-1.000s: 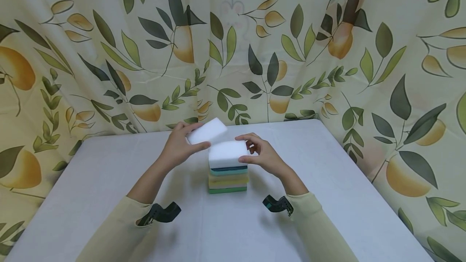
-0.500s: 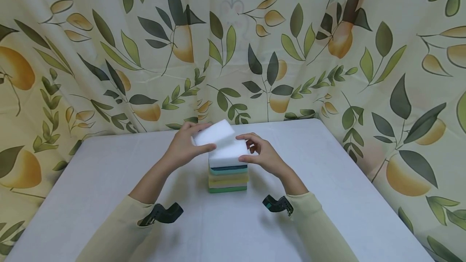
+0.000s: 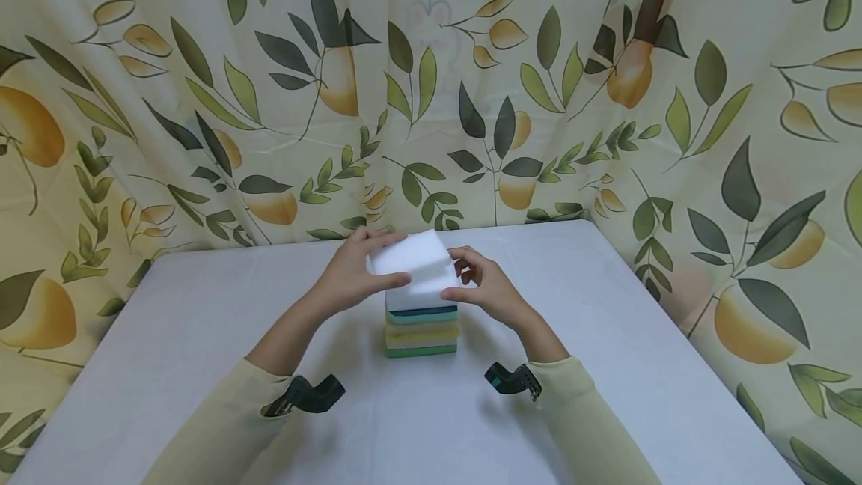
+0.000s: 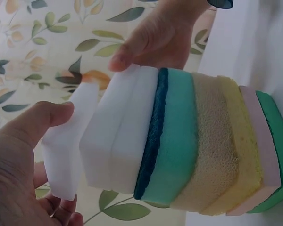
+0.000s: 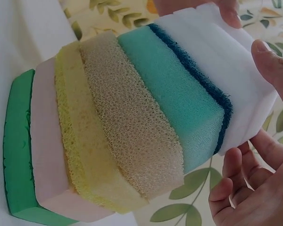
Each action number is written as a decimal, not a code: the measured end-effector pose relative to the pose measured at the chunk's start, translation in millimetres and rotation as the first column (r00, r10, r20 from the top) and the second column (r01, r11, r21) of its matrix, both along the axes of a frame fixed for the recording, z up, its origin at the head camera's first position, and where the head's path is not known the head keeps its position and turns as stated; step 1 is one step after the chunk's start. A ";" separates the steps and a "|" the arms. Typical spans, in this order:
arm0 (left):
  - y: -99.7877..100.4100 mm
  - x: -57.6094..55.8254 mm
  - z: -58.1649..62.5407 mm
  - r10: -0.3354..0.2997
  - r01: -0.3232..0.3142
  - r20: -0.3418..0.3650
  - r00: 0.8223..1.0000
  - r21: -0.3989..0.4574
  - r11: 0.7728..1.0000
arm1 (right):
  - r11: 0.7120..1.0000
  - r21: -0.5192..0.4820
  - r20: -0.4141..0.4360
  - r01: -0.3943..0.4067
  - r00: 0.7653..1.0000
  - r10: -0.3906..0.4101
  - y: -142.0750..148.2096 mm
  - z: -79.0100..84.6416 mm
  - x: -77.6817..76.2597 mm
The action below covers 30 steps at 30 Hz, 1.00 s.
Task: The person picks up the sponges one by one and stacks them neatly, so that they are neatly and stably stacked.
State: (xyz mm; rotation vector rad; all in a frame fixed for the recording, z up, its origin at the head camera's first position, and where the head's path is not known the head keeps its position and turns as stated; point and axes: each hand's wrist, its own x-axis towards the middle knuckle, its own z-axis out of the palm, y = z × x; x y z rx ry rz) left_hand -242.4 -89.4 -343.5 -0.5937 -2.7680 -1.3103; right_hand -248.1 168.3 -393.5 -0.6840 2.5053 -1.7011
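My left hand (image 3: 346,272) grips a white sponge (image 4: 68,141) between thumb and fingers. It hovers slightly tilted just over the stack's top, and a narrow gap shows in the left wrist view. My right hand (image 3: 490,289) holds the upper white sponges (image 4: 115,136) of the stack, thumb on the near side and fingers on the far side. Under these comes a teal sponge (image 5: 165,84) with a dark blue scouring layer (image 5: 198,70). Lower down are a coarse tan sponge (image 5: 127,113), a yellow one (image 5: 96,136), a pink one (image 5: 49,136) and a green one (image 5: 19,146) at the bottom.
The stack stands near the middle of a table with a white cloth (image 3: 202,365). A curtain (image 3: 431,96) printed with leaves and fruit hangs behind the table and along its sides. Each wrist wears a black camera mount (image 3: 313,394).
My left hand has carried the white sponge rightward and slightly down, from left of the stack to over its top. My right hand has stayed at the stack.
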 end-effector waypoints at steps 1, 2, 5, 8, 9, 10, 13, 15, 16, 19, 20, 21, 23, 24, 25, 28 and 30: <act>0.8 0.0 -0.2 -0.004 0.004 0.000 1.000 0.000 1.000 | 1.000 -0.001 0.001 -0.001 1.000 0.001 0.0 -0.2 -0.2; 1.5 0.1 -0.4 -0.008 0.008 0.000 1.000 -0.002 1.000 | 1.000 -0.001 0.002 -0.001 1.000 0.001 0.1 -0.4 -0.4; 3.5 0.2 -1.3 -0.019 0.019 0.002 1.000 -0.010 1.000 | 1.000 0.000 0.005 -0.002 1.000 0.002 0.6 -1.1 -0.5; 5.1 0.4 -2.3 -0.032 0.032 0.001 1.000 -0.019 0.999 | 1.000 -0.002 0.008 -0.005 1.000 0.005 0.9 -1.6 -0.4; 5.5 0.6 -2.5 -0.035 0.035 0.001 0.999 -0.021 0.999 | 1.000 -0.002 0.010 -0.008 1.000 0.008 0.9 -1.7 -0.3; 5.9 0.7 -2.7 -0.038 0.038 0.002 0.999 -0.023 0.999 | 1.000 -0.002 0.011 -0.009 1.000 0.009 0.9 -1.6 -0.1; 6.8 1.0 -2.9 -0.049 0.049 0.003 0.999 -0.032 0.998 | 1.000 -0.008 0.014 -0.013 1.000 0.014 1.1 -1.3 0.2; 7.3 1.4 -2.6 -0.057 0.057 0.003 0.998 -0.033 0.998 | 1.000 -0.012 0.014 -0.016 1.000 0.016 1.5 -1.1 0.3; 7.4 1.5 -2.5 -0.061 0.061 0.002 0.998 -0.034 0.998 | 1.000 -0.014 0.014 -0.017 1.000 0.017 1.7 -1.1 0.4; 7.9 2.1 -2.2 -0.076 0.076 0.000 0.997 -0.036 0.996 | 1.000 -0.017 0.018 -0.021 1.000 0.021 1.8 -1.5 0.4; 8.1 2.1 -2.3 -0.080 0.080 0.000 0.997 -0.037 0.996 | 1.000 -0.018 0.021 -0.021 1.000 0.022 1.8 -1.7 0.5; 8.3 2.2 -2.4 -0.084 0.084 0.000 0.996 -0.038 0.996 | 1.000 -0.016 0.023 -0.021 0.999 0.022 1.8 -1.8 0.5; 8.5 2.9 -1.7 -0.095 0.095 -0.002 0.995 -0.039 0.995 | 1.000 -0.013 0.026 -0.021 0.999 0.021 1.7 -2.1 0.3; 8.6 3.0 -1.7 -0.099 0.099 -0.003 0.995 -0.039 0.994 | 1.000 -0.011 0.026 -0.019 0.999 0.020 1.8 -2.3 0.2; 8.7 2.9 -1.8 -0.103 0.103 -0.004 0.995 -0.038 0.994 | 1.000 -0.011 0.025 -0.020 0.999 0.020 1.8 -2.3 0.1; 8.7 2.7 -1.8 -0.116 0.116 -0.009 0.993 -0.032 0.993 | 1.000 -0.012 0.020 -0.022 1.000 0.022 1.9 -2.3 -0.2; 8.7 1.8 -2.6 -0.123 0.123 -0.011 0.992 -0.030 0.992 | 1.000 -0.014 0.016 -0.026 1.000 0.026 1.9 -2.5 -0.4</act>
